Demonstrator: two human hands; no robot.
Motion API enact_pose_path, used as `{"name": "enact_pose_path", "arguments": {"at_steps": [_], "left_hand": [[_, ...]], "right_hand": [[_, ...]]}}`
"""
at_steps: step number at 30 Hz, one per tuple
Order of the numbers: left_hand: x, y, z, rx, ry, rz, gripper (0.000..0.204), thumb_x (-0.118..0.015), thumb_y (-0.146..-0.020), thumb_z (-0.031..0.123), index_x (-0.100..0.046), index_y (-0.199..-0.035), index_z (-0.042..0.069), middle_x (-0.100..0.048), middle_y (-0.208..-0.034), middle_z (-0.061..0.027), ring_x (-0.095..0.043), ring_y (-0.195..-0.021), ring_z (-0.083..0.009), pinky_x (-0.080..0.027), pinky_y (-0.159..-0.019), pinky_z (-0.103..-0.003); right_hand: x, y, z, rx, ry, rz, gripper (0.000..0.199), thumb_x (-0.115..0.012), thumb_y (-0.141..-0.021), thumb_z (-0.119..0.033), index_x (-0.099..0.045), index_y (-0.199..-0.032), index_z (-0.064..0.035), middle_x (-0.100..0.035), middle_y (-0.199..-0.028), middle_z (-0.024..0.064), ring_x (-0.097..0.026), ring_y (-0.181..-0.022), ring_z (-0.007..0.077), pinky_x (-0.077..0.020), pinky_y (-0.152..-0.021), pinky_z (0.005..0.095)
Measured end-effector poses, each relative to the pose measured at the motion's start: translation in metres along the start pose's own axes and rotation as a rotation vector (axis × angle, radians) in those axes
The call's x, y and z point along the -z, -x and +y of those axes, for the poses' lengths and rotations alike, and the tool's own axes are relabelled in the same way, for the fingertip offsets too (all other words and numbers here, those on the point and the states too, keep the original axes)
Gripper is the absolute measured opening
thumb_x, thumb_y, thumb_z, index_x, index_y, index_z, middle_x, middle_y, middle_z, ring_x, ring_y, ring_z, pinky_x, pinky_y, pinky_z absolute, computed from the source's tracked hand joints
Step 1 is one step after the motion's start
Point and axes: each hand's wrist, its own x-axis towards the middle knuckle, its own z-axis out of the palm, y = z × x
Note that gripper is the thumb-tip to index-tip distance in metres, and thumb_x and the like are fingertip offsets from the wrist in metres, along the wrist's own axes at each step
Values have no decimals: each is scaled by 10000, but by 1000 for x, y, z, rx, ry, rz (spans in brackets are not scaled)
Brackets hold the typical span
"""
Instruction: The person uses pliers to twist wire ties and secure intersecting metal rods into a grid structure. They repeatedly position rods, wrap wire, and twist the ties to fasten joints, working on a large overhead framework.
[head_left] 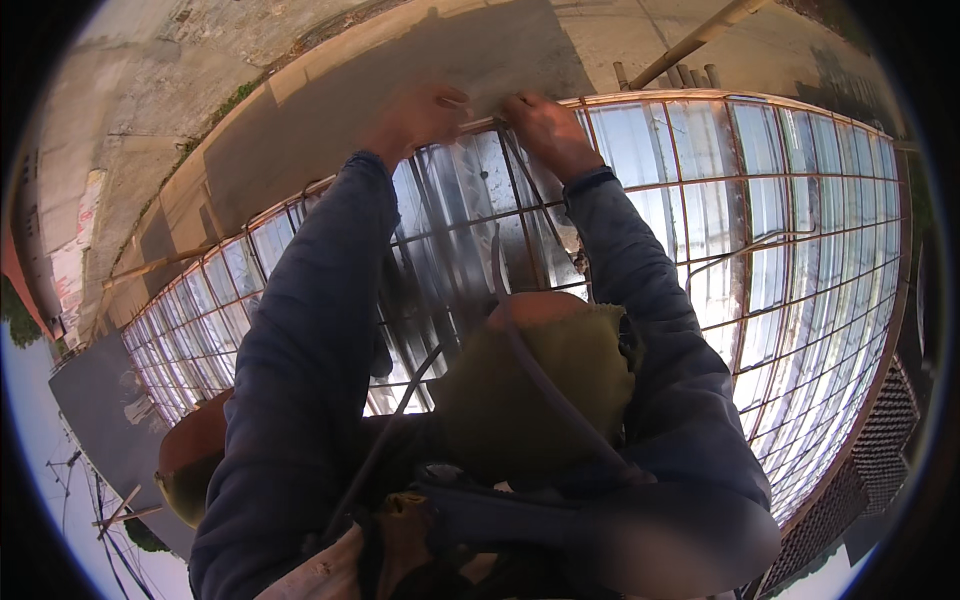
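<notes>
Here, both hands point(480, 120) (fingers curled) on rebar grid point(760, 200).

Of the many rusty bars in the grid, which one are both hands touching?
The outermost bar at the grid's far edge, beside the concrete ledge. The left hand and right hand both rest on it; the inner bars stay untouched.

Sunlit outdoor site: bare concrete ground point(150, 90), shiny corrugated metal sheeting point(800, 200), a strip of pale sky point(40, 440).
</notes>
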Motion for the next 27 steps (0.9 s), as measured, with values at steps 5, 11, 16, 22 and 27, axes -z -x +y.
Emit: {"name": "enact_pose_path", "arguments": {"at_steps": [5,11,16,22,27], "left_hand": [[-34,-10,-1,-315,-620,76,324,-801,-966,321,-799,-1137,46,-805,-1095,-137,-764,-965,-306,-594,-826,-429],[-24,-34,-23,-634,-789,83,224,-768,-966,261,-792,-1087,75,-786,-1026,-173,-745,-918,-401,-569,-805,-502],[2,-53,-18,-1045,-968,19,227,-679,-1035,273,-755,-1147,90,-755,-983,-176,-734,-932,-405,-560,-805,-524],[21,-82,32,-1217,-1269,-322,323,-598,-1086,381,-716,-1221,112,-752,-1017,-179,-733,-922,-402,-567,-793,-517],[10,-87,46,-938,-1199,-410,407,-688,-1045,438,-752,-1114,42,-750,-974,-216,-734,-934,-396,-562,-812,-509]], "right_hand": [[6,-11,7,-248,55,-188,191,-649,-1015,-239,-712,-1108,-83,-727,-1072,204,-707,-1038,425,-560,-886,524],[12,-7,-14,-432,114,-103,185,-656,-1015,-262,-737,-1086,-112,-752,-1071,161,-716,-1044,406,-572,-885,515],[-7,37,-39,-460,185,69,87,-686,-974,-185,-711,-993,-104,-717,-975,115,-728,-934,368,-595,-778,490],[-69,40,-111,-573,117,78,102,-665,-999,-159,-682,-1003,-58,-707,-941,152,-725,-879,400,-601,-756,521],[-85,36,-142,-821,-94,-102,586,-563,-1060,-202,-414,-1604,-41,-724,-1019,240,-727,-918,460,-589,-808,561]]}}
